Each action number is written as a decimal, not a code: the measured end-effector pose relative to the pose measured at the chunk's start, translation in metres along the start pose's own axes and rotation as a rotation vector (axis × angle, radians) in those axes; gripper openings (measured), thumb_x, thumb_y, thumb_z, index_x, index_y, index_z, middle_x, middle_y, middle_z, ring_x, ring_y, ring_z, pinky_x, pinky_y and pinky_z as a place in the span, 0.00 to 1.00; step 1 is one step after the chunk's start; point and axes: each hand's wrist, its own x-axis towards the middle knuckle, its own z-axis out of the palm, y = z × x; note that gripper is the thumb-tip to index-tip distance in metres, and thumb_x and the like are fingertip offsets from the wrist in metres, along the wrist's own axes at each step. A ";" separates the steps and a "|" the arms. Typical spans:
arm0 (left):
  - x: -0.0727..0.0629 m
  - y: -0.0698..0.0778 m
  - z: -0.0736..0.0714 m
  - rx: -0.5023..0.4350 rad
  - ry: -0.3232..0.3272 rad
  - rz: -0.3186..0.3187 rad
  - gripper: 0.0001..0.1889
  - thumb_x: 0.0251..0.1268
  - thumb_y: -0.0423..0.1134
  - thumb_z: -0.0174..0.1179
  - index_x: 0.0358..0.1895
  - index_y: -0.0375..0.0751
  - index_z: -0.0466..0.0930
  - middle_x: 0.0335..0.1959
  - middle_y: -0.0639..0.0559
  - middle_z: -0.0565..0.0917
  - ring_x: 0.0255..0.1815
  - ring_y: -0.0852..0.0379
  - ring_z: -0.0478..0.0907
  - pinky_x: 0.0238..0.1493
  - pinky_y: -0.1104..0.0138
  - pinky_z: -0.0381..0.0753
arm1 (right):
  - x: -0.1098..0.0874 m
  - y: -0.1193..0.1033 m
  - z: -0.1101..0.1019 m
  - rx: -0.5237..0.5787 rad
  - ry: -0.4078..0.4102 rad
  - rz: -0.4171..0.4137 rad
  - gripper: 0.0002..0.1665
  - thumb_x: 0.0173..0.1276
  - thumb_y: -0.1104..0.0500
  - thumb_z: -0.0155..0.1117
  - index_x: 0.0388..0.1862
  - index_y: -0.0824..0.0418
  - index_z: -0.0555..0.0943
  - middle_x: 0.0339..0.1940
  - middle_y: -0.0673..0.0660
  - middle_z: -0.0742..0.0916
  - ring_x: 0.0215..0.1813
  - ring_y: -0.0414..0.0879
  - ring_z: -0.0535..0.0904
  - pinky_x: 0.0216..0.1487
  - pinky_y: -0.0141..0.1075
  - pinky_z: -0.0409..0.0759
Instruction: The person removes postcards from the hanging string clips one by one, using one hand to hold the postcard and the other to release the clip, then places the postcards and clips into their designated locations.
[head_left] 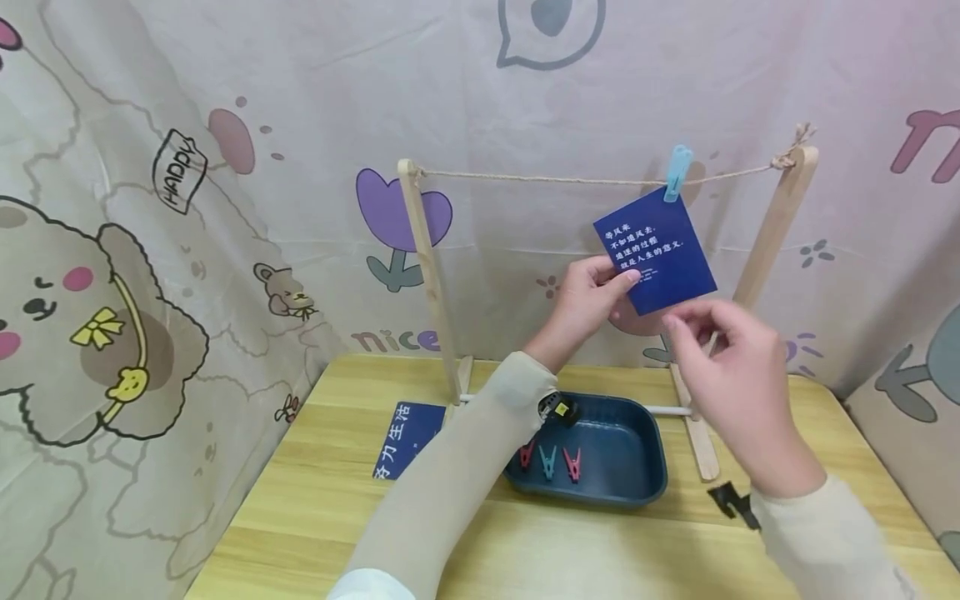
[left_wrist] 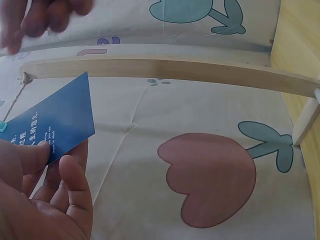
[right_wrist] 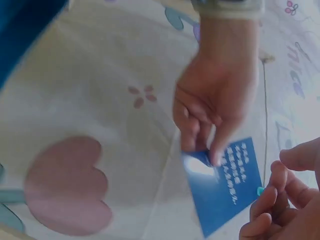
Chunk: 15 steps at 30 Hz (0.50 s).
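A dark blue card (head_left: 663, 250) with white Chinese writing hangs tilted from a twine line (head_left: 540, 178), a light blue clothespin (head_left: 678, 172) gripping its upper edge. My left hand (head_left: 582, 304) pinches the card's lower left edge, thumb on the printed face and fingers behind, as the left wrist view also shows. Beside the card's lower right corner, my right hand (head_left: 738, 350) has loosely bent fingers with nothing between them. In the right wrist view, the fingers of that hand (right_wrist: 295, 200) overlap the area near the clothespin.
Two wooden posts (head_left: 427, 275) carry the line above the wood-grain table (head_left: 300, 500). Between their feet sits a dark blue tray (head_left: 622, 500) with red and teal clothespins (head_left: 548, 462). Another blue card (head_left: 408, 433) lies on the table at left. Printed cloth (head_left: 300, 83) hangs behind.
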 end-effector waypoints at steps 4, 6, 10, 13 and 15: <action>-0.001 0.001 0.000 -0.005 -0.001 0.000 0.11 0.79 0.35 0.67 0.56 0.34 0.90 0.45 0.41 0.94 0.41 0.24 0.83 0.22 0.72 0.78 | 0.031 -0.005 -0.004 0.002 0.045 -0.034 0.05 0.72 0.65 0.75 0.43 0.66 0.91 0.37 0.46 0.83 0.37 0.35 0.74 0.35 0.23 0.67; -0.002 0.001 -0.001 0.000 -0.002 -0.002 0.11 0.79 0.35 0.66 0.56 0.34 0.90 0.45 0.41 0.94 0.42 0.24 0.83 0.22 0.72 0.78 | 0.044 -0.006 -0.005 -0.008 0.062 -0.044 0.06 0.71 0.66 0.75 0.43 0.68 0.91 0.40 0.40 0.80 0.36 0.33 0.74 0.35 0.23 0.66; -0.002 0.003 -0.001 0.011 -0.007 -0.006 0.11 0.79 0.35 0.67 0.56 0.34 0.90 0.44 0.41 0.94 0.27 0.42 0.83 0.22 0.72 0.78 | 0.065 -0.012 -0.008 -0.012 0.076 -0.032 0.07 0.71 0.64 0.75 0.42 0.70 0.89 0.44 0.33 0.74 0.36 0.30 0.74 0.34 0.22 0.68; -0.002 0.004 -0.001 0.015 -0.013 -0.014 0.12 0.79 0.36 0.67 0.56 0.34 0.90 0.45 0.40 0.94 0.24 0.60 0.81 0.22 0.71 0.79 | 0.080 -0.019 -0.011 0.020 0.081 -0.010 0.10 0.72 0.64 0.74 0.45 0.70 0.86 0.47 0.33 0.75 0.36 0.29 0.78 0.37 0.19 0.73; -0.003 0.004 -0.001 0.012 -0.019 -0.016 0.12 0.79 0.36 0.67 0.57 0.33 0.90 0.46 0.39 0.94 0.26 0.62 0.83 0.23 0.71 0.79 | 0.090 -0.022 -0.013 0.035 0.074 0.006 0.12 0.73 0.62 0.73 0.49 0.69 0.85 0.49 0.33 0.76 0.36 0.29 0.80 0.38 0.19 0.76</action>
